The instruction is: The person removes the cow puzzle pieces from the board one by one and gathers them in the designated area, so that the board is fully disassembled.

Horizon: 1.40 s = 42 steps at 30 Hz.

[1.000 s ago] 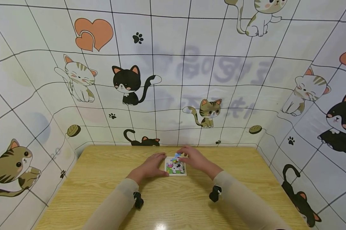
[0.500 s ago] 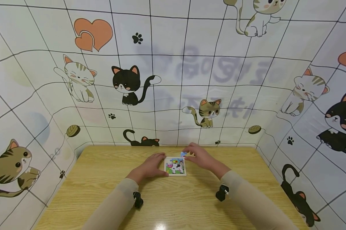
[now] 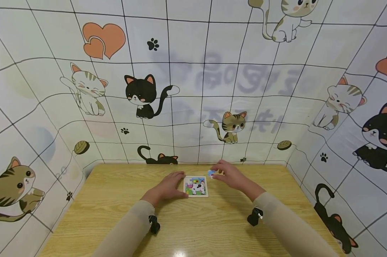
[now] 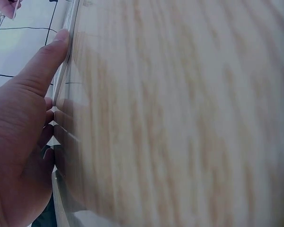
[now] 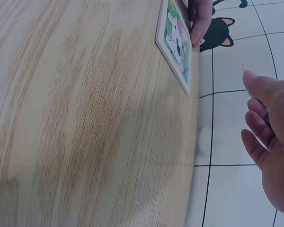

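A small white-framed picture puzzle (image 3: 196, 192) with a black-and-white cow lies flat on the wooden table. My left hand (image 3: 169, 186) rests along its left side, thumb at the near corner and fingers at the far corner. In the left wrist view the thumb (image 4: 47, 61) of that hand lies fairly straight against the table side. Right of the puzzle's far corner, my right hand (image 3: 230, 175) pinches a small light-blue puzzle piece (image 3: 211, 173) between thumb and fingers, above the table. From the right wrist, the hand (image 5: 274, 118) shows the piece only as a thin edge.
The wooden table (image 3: 122, 214) spreads around both hands. White sheets with grid lines and cartoon cats form a back wall (image 3: 193, 78) just past its far edge, with side walls left and right. Both sleeves carry a black wrist camera (image 3: 254, 216).
My right hand has moved right with the blue puzzle piece, from over the puzzle's upper part to beyond its right edge. The left hand and the puzzle stay in place.
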Tool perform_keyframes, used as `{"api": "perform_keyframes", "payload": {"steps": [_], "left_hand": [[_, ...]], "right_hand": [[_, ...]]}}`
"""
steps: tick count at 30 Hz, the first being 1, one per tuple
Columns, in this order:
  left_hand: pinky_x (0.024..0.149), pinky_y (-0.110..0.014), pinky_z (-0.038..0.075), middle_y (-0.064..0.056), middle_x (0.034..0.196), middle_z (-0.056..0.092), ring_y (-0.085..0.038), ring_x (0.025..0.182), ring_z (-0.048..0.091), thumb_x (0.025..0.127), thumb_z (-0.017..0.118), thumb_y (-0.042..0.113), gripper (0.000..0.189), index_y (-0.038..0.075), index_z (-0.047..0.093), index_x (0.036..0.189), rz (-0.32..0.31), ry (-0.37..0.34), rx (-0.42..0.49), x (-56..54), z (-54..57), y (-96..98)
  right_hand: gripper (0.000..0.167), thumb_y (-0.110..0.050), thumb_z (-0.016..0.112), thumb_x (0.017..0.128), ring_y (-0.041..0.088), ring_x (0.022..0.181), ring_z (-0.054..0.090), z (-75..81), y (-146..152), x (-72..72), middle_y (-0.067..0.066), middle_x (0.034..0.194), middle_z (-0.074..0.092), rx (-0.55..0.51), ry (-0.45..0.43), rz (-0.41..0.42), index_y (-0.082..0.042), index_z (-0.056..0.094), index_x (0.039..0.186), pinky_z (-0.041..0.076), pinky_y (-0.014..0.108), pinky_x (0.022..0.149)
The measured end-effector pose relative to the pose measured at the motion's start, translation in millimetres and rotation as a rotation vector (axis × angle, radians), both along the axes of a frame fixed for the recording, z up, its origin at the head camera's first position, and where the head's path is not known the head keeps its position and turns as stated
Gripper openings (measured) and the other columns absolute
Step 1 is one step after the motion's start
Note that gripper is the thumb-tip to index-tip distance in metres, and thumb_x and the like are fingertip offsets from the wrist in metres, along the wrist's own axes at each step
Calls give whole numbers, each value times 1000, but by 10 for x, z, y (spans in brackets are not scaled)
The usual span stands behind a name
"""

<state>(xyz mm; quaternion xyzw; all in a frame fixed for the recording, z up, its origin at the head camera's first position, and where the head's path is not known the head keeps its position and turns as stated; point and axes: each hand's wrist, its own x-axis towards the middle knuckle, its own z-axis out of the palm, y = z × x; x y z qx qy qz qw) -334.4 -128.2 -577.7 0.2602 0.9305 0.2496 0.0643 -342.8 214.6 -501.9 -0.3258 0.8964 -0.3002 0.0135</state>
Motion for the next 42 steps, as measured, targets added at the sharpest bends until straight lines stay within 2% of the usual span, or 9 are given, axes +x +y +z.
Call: {"api": "perform_keyframes", "payload": {"steps": [14, 25, 33, 42], "left_hand": [[130, -63, 28, -10, 176, 38, -39, 164, 31, 91, 88, 58, 99, 7, 48, 166, -4, 2, -6, 4, 11, -1], [132, -58, 26, -5, 178, 36, -34, 165, 29, 91, 86, 62, 99, 13, 48, 167, 10, -1, -37, -8, -36, 3], [132, -60, 26, -9, 177, 37, -38, 165, 30, 89, 89, 60, 100, 9, 49, 165, 3, -21, -19, 19, -49, 19], [132, -60, 27, -7, 177, 37, -37, 165, 30, 90, 88, 61, 99, 10, 49, 166, 7, -9, -16, 11, -12, 12]], "right_hand": [[30, -18, 77, 107, 19, 102, 64, -4, 192, 10, 10, 121, 68, -43, -5, -38, -6, 76, 135, 58, 41, 86], [31, -12, 78, 105, 22, 103, 65, -99, 297, 9, 8, 122, 69, -35, -8, -78, -5, 75, 135, 59, 42, 84], [30, -10, 78, 105, 21, 100, 66, -182, 357, -12, 8, 120, 70, -14, -21, -102, -2, 76, 133, 59, 40, 83], [27, -7, 77, 105, 21, 99, 65, -229, 388, -53, 13, 124, 70, -25, -37, -120, -1, 77, 131, 58, 37, 79]]}}
